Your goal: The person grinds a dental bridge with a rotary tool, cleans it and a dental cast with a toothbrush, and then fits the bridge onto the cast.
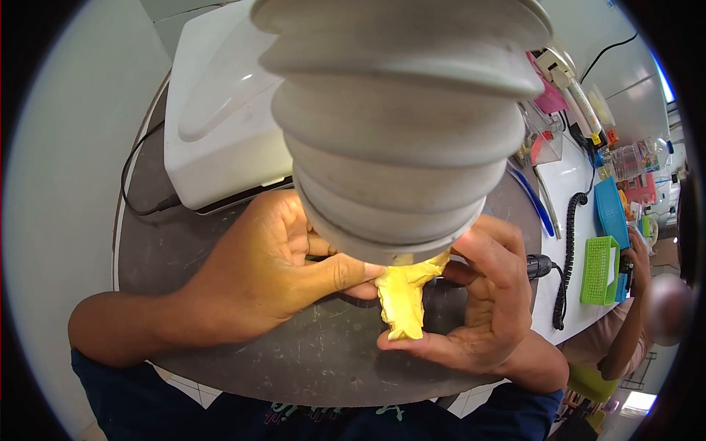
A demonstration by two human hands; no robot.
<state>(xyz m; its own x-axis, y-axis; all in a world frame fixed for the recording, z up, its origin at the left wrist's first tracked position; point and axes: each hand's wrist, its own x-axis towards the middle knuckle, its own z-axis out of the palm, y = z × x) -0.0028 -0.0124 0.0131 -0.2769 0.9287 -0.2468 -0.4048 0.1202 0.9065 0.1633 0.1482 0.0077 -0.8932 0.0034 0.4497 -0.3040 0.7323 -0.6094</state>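
Note:
An irregular yellow plaster model (403, 298) is held between my two hands, just under the mouth of a large grey ribbed hose (401, 147). The hose hides its upper end. My left hand (276, 275) pinches its upper left side between thumb and fingers. Around the right side curls my right hand (485, 298), its thumb against the lower end and its fingers near the top, partly behind the hose. Both hands are closed on the piece above the dark grey worktop (287, 360).
A white machine housing (220, 110) stands back left, its black cable (154, 208) running off. At right are a blue-handled tool (535, 200), a black coiled cord (571, 250), a handpiece (540, 266), a green basket (601, 272) and a bottle (632, 158). Another person (625, 331) sits far right.

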